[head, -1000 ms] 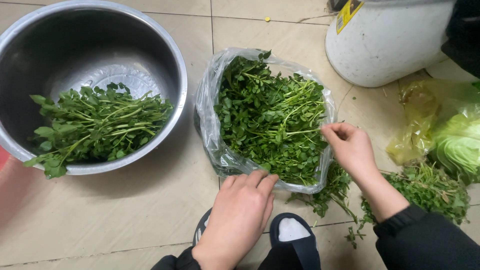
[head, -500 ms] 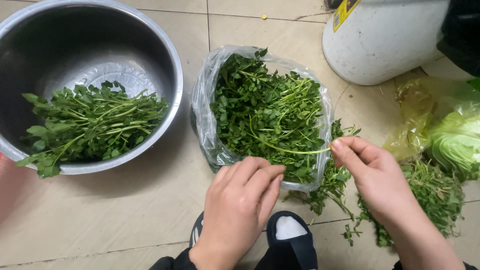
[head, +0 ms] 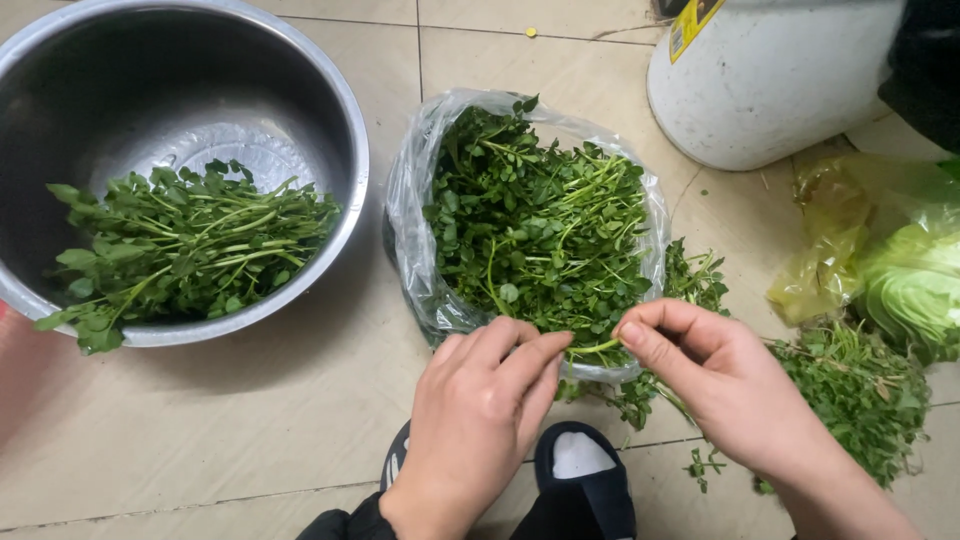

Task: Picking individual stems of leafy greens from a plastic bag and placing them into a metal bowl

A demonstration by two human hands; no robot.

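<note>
Left hand [head: 478, 410] now up beside right hand [head: 715, 375], both pinching one green stem [head: 597, 349] over bagged greens [head: 540, 225].

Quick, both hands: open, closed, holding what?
Left hand: fingers pinched shut on one end of a thin green stem.
Right hand: fingers pinched shut on that stem's other end.

A clear plastic bag [head: 420, 240] sits centre, a yellow bag [head: 840, 250] right, a yellow label [head: 693, 18] on the white tub [head: 770, 90].

There is one camera, on the person's head. It looks almost straight down at the tiled floor [head: 250, 420]. It is close, right above the hands.
</note>
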